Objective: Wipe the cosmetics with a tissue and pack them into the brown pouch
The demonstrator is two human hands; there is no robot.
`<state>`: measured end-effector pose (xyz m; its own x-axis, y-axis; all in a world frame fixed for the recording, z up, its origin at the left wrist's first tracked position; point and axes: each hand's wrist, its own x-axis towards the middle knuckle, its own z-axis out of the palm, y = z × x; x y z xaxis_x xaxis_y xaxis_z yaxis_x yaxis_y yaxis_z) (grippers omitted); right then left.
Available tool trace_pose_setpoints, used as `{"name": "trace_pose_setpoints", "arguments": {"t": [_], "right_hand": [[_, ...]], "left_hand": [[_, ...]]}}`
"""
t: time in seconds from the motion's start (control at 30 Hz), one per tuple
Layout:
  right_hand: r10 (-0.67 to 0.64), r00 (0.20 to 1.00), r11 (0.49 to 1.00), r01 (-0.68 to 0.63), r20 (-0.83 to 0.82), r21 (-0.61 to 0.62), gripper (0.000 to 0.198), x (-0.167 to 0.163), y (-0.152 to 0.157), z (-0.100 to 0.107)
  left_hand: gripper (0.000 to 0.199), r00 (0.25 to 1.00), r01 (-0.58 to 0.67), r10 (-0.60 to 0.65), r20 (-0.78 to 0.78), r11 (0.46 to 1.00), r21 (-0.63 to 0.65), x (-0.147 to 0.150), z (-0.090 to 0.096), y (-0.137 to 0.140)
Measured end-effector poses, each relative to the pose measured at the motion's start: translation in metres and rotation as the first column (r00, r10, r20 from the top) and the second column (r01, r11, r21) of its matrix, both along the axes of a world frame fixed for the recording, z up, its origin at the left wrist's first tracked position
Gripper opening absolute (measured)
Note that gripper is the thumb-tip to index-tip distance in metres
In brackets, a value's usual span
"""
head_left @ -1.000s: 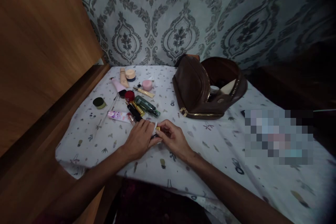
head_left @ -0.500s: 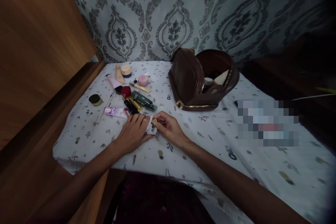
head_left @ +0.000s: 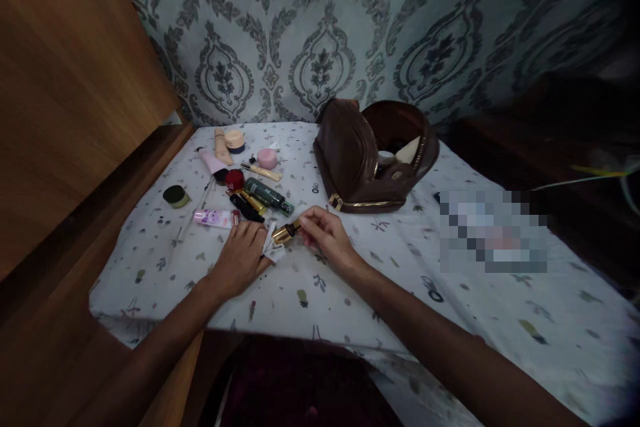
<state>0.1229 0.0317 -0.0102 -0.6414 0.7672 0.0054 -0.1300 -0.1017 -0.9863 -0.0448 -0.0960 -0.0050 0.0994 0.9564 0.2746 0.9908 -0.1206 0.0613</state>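
My right hand pinches one end of a gold lipstick tube with a dark band. The tube's other end lies against a crumpled white tissue, which my left hand holds with its fingers closed. Just beyond my left hand lie a black tube, a gold tube and a dark green bottle. A lilac-and-pink printed tube rests to the left of them.
A brown bag stands unzipped at the back, with items inside. Left of it are a red jar, a pink jar, a beige-lidded jar and a dark-lidded jar. A blurred-out object lies on the right.
My hands have drawn slightly apart, and the gold lipstick tube now shows between them, mostly out of the tissue. The camera view has shifted a little.
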Motion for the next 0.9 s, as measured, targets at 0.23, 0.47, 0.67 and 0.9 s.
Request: {"name": "trace_pose_setpoints", "arguments": {"t": [0.23, 0.47, 0.67, 0.9], "right_hand": [[0.005, 0.985, 0.987, -0.033, -0.173, -0.16, 0.034, 0.0, -0.003, 0.01], [0.067, 0.978, 0.998, -0.067, -0.195, 0.002, 0.034, 0.002, -0.004, 0.011], [0.171, 0.971, 0.974, -0.141, -0.166, 0.176, 0.034, 0.002, -0.005, 0.011], [0.23, 0.967, 0.929, -0.183, -0.114, 0.322, 0.03, 0.006, -0.008, 0.013]], "left_hand": [[0.02, 0.957, 0.037, -0.046, 0.288, 0.999, 0.034, -0.003, -0.009, -0.001], [0.043, 0.746, 0.005, 0.021, 0.665, 0.999, -0.037, 0.014, 0.004, -0.003], [0.031, 0.574, 0.012, 0.032, 0.818, 0.999, -0.047, 0.013, 0.012, -0.001], [0.033, 0.422, 0.106, 0.038, 0.906, 0.99, -0.091, 0.014, 0.017, 0.004]]}}
